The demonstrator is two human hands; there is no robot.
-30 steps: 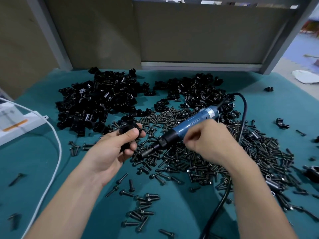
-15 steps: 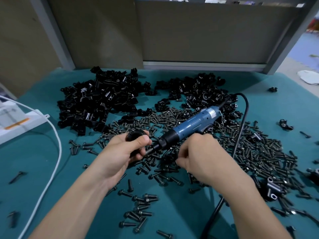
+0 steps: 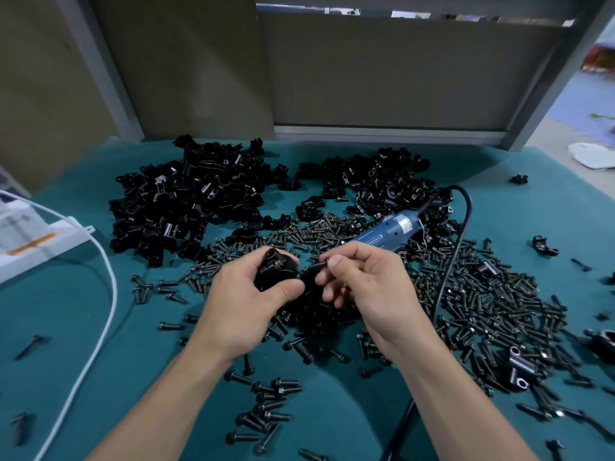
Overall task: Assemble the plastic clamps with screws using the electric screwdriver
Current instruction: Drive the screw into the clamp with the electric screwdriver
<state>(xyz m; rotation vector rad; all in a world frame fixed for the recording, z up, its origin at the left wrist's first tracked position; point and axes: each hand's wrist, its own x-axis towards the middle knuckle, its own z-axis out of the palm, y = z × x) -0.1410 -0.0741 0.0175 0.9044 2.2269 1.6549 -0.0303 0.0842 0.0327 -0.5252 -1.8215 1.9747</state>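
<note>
My left hand (image 3: 246,304) grips a black plastic clamp (image 3: 274,271) above the middle of the teal table. My right hand (image 3: 372,287) is just right of it and holds the blue electric screwdriver (image 3: 389,232), whose black nose pokes out between the two hands. Thumb and forefinger of that hand also pinch a small black screw (image 3: 322,261) close to the clamp. Loose black screws (image 3: 482,294) lie spread under and to the right of both hands.
Two heaps of black clamp parts (image 3: 186,207) (image 3: 382,184) lie at the back. The screwdriver's black cable (image 3: 452,261) loops right and runs toward me. A white cable (image 3: 100,294) and a white box (image 3: 30,241) are at the left. Grey panels close the back.
My right hand dipped into the screws and came up with one pinched. Both hands have moved together, and the screwdriver now lies further back in the hand.
</note>
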